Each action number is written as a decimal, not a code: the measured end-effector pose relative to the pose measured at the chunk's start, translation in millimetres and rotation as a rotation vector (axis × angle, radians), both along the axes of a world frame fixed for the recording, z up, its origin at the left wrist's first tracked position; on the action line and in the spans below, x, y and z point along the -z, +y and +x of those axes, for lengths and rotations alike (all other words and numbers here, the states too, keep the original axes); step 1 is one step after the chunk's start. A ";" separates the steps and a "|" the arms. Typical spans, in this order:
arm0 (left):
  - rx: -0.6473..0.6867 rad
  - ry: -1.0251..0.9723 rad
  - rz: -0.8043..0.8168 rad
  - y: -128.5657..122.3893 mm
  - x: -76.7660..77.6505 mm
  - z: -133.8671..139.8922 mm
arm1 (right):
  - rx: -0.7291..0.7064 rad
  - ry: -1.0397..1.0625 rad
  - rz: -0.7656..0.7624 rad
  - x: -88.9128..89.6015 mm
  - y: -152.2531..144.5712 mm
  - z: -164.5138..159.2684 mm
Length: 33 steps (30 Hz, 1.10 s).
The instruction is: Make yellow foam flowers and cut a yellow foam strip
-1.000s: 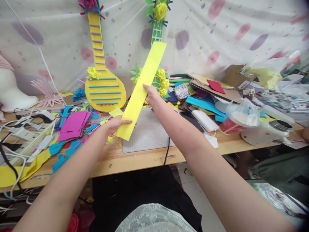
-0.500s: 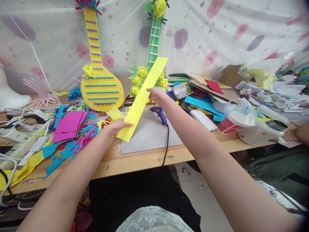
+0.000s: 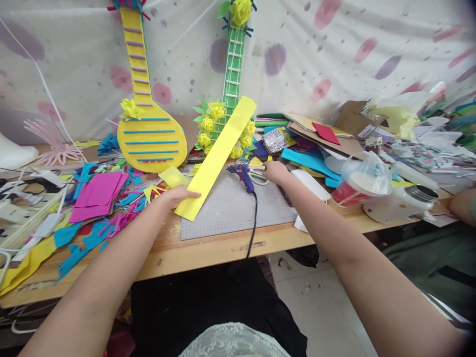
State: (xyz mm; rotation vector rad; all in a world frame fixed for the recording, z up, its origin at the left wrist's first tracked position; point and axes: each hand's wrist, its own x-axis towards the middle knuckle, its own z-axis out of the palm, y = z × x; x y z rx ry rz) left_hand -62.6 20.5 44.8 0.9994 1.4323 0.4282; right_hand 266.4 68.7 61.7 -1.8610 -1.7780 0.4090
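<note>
My left hand (image 3: 180, 195) grips the lower end of a long yellow paper strip (image 3: 219, 153), thumb on top. The strip slants up to the right, over the grey cutting mat (image 3: 215, 213). Right of it, my right hand (image 3: 277, 172) has its fingers closed at a pair of scissors (image 3: 258, 177) with pale looped handles; the hand partly hides them. Just left of the scissors lies a purple glue gun (image 3: 243, 174), its black cord running over the table edge. A pale yellow piece (image 3: 173, 176) lies by my left hand.
A yellow paper instrument (image 3: 152, 141) and a green one with yellow flowers (image 3: 232, 84) stand against the curtain. Magenta sheets (image 3: 98, 196) and scraps lie left. To the right are a red-and-white tub (image 3: 359, 188) and a white jar (image 3: 397, 203). Another person's arm shows at far right.
My right hand has let go of the yellow strip and moved right and down to the scissors. My left hand still holds the strip. The view has shifted slightly.
</note>
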 end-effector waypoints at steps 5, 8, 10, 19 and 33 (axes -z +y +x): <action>0.002 -0.053 -0.033 0.6 3.5 -2.3 | -0.078 -0.114 -0.089 15.4 5.9 -7.1; -0.004 -0.091 -0.035 0.0 4.2 -2.5 | -0.121 -0.195 -0.155 10.4 2.7 -5.9; -0.012 -0.086 -0.031 0.1 5.0 -2.3 | -0.172 -0.158 -0.193 8.8 -3.9 -7.5; -0.018 -0.080 -0.013 -0.2 8.6 -2.3 | -0.061 0.241 -0.073 44.0 -32.4 -53.7; -0.022 -0.094 0.009 -0.7 9.1 -0.5 | 0.234 0.226 0.058 46.2 -24.3 12.9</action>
